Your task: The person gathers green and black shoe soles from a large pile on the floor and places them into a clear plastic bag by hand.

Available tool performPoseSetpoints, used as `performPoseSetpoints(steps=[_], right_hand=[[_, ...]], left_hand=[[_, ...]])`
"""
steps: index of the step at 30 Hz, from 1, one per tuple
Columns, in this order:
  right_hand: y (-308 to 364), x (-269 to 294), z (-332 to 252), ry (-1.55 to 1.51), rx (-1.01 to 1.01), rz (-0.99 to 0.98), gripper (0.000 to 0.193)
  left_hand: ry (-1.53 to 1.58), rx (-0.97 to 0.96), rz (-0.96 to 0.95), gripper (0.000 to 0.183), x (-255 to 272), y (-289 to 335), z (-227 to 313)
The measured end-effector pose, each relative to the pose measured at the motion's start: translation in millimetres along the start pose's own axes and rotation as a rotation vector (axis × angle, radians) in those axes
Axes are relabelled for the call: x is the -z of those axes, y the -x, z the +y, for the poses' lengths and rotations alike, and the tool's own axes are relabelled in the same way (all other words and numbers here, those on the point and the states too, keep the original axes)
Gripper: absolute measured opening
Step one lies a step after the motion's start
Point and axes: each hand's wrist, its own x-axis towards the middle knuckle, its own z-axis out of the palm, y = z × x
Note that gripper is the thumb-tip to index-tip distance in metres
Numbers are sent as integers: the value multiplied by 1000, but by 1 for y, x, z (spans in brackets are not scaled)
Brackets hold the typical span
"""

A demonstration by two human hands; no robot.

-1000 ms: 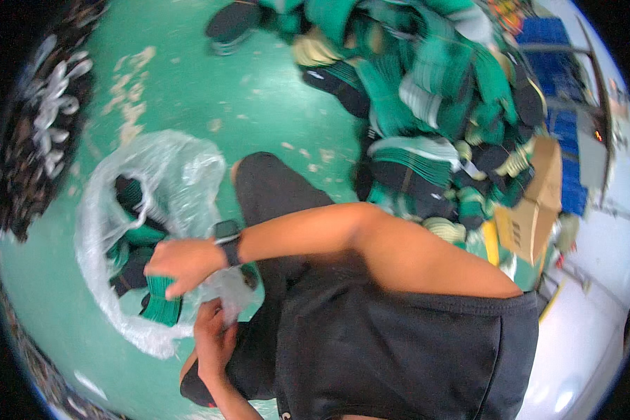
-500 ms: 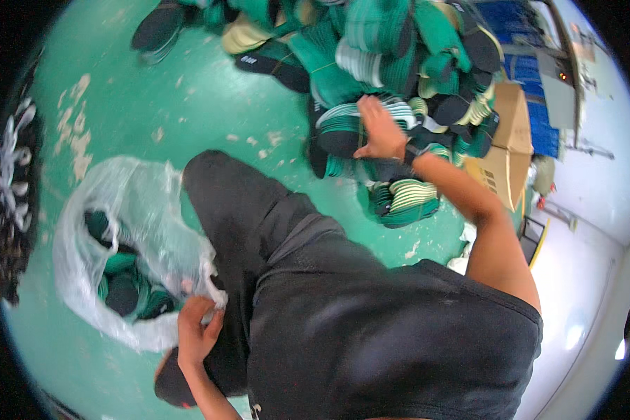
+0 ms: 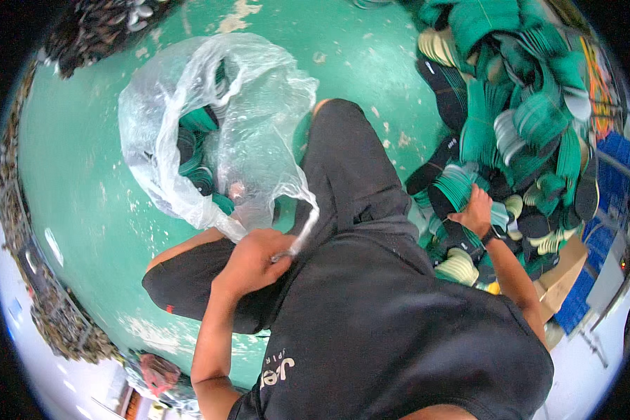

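Observation:
My left hand (image 3: 259, 259) is closed on the gathered rim of a clear plastic bag (image 3: 266, 119), in front of my body. Through the bag's mouth, several green and black shoe insoles (image 3: 197, 150) show inside. On my right, my right hand (image 3: 474, 211) grips a bundle of insoles (image 3: 449, 187) at the near side of a large pile, its fingers over the green edges and its thumb toward me. The underside of that bundle is hidden.
The insole pile (image 3: 532, 119) spreads over the green floor (image 3: 77, 182) at right. Beyond it stand a cardboard box (image 3: 563, 273) and blue crates (image 3: 612, 175). A dark heap (image 3: 98, 31) lies at the far left. My bent legs (image 3: 346, 161) lie between bag and pile.
The view has swung left, so bag and pile sit farther right in it. My left hand has pulled the bag's rim nearer my body. My right hand has closed from spread fingers onto the insole bundle.

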Motion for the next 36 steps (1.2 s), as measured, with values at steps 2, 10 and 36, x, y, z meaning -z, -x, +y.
performPoseSetpoints(steps=[2,10,36], right_hand=[[-15,27,-15,-47,61,92,110],[-104,180,-309,-172,1038,385,98],[-454,92,-253,-958,-45,328,79]], left_hand=[[23,-55,6,20,-8,2,-2],[100,-138,206,23,-56,25,-14],[551,283,199,21,-29,-18,-39]])
